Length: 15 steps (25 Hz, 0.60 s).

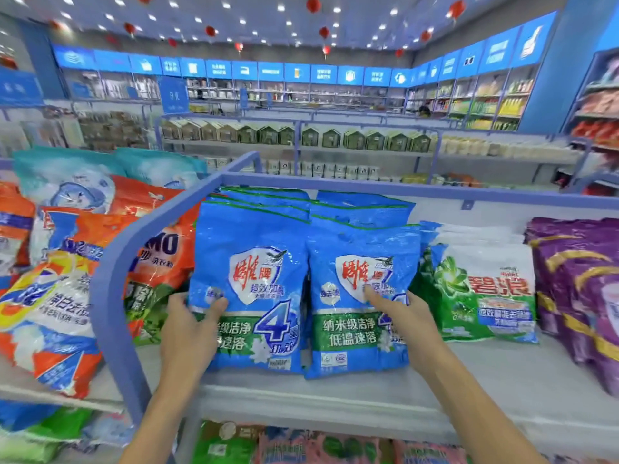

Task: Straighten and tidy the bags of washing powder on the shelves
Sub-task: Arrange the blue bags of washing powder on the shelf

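Head view: two blue bags of washing powder stand upright, side by side and touching, on the white shelf (335, 406). The left grip (189, 329), a bare hand, is clamped on the lower left edge of the left blue bag (254, 262), with the thumb flat on the front and the fingers tucked behind. The right grip (412, 324) holds the right edge of the right blue bag (358, 333). One digit lies straight across its front and the others go round the edge out of sight. Both forearms reach up and forward from the bottom of the frame. More blue bags are stacked behind. A green-and-white bag (485, 296) leans just right of the pair, and an orange bag (160, 262) is to the left.
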Available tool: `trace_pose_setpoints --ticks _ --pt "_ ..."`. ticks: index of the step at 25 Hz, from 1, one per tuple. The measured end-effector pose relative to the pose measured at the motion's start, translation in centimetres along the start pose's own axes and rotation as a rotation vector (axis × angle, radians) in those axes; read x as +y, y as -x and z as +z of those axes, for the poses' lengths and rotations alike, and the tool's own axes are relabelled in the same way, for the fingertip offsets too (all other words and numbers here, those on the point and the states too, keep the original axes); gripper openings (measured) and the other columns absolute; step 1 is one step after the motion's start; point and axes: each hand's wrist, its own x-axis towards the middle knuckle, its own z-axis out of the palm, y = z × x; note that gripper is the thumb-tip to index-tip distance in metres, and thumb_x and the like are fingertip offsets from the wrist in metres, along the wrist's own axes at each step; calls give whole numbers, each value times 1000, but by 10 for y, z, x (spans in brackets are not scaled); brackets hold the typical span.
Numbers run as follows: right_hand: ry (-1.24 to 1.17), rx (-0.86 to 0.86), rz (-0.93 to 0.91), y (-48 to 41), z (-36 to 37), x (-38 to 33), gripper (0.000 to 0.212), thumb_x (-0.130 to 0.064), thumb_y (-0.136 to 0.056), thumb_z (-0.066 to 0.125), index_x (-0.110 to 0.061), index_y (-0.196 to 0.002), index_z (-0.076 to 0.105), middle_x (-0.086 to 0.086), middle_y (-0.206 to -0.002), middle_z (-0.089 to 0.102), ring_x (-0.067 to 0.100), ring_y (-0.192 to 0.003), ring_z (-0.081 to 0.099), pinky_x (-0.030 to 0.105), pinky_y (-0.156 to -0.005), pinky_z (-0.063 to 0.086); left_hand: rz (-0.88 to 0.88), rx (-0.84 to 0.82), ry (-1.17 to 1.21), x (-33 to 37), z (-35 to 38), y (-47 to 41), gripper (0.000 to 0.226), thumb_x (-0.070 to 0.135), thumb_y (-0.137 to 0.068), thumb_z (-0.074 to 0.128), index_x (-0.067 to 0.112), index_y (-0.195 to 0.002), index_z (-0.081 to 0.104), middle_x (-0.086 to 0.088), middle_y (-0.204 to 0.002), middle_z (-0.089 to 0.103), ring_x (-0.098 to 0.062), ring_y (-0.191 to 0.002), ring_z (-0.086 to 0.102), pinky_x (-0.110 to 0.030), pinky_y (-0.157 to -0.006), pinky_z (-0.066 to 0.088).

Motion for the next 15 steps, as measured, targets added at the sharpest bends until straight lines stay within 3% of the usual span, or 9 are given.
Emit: trace_pose_setpoints --ticks 2,3,5,7,8,10,12,15 --pt "-58 20 38 -2 3 3 20 -29 -85 81 -24 -101 70 -8 -98 76 3 -75 71 22 -60 49 -125 -60 99 0 0 -3 36 30 -96 69 15 -116 43 -7 -108 61 -29 -97 58 -42 -80 41" --pt "-61 20 83 -2 3 3 27 -35 -83 81 -26 -105 69 -9 -102 75 6 -83 70 25 -65 49 -132 -73 106 1 1 -2 37 27 -97 67 13 -119 41 -9 -112 60 -30 -98 57 -42 -81 41" --pt "57 -13 112 -6 -2 0 44 -40 -80 83 -22 -117 68 -7 -110 75 9 -91 71 26 -72 51 -31 -17 -8 5 4 8 44 19 -98 64 6 -131 39 -16 -124 56 -37 -113 54 -47 -90 41" --pt "240 31 -16 -4 -7 -7 36 -30 -84 82 -17 -113 65 -2 -110 75 8 -86 70 27 -74 54 171 33 -245 3 8 21 64 9 -94 66 -1 -147 30 -26 -145 37 -45 -135 34 -55 -107 31" --pt "336 101 -116 -1 -9 -8 40 -26 -83 83 -16 -114 60 -2 -115 73 10 -91 68 33 -82 55 288 6 -304 0 8 27 74 10 -92 67 2 -153 25 -26 -154 25 -44 -144 23 -56 -114 24" --pt "528 213 -375 14 -7 -4 67 -26 -80 85 -18 -134 46 -2 -136 57 16 -119 58 40 -105 47 415 -205 -295 3 0 33 87 30 -91 71 26 -161 18 -7 -167 1 -29 -155 2 -53 -121 14" --pt "823 131 -598 33 1 4 88 -39 -82 82 -32 -152 30 -2 -164 19 18 -153 19 37 -123 21 466 -509 -376 4 -8 37 99 52 -88 70 55 -156 -2 17 -163 -29 -14 -153 -24 -49 -125 5" --pt "1186 -201 -602 46 10 16 88 -66 -91 57 -54 -155 -1 -13 -162 -33 12 -149 -34 44 -126 -10 520 -604 -670 -5 -8 31 112 61 -87 67 65 -140 -32 19 -148 -53 -15 -139 -50 -53 -125 -10"
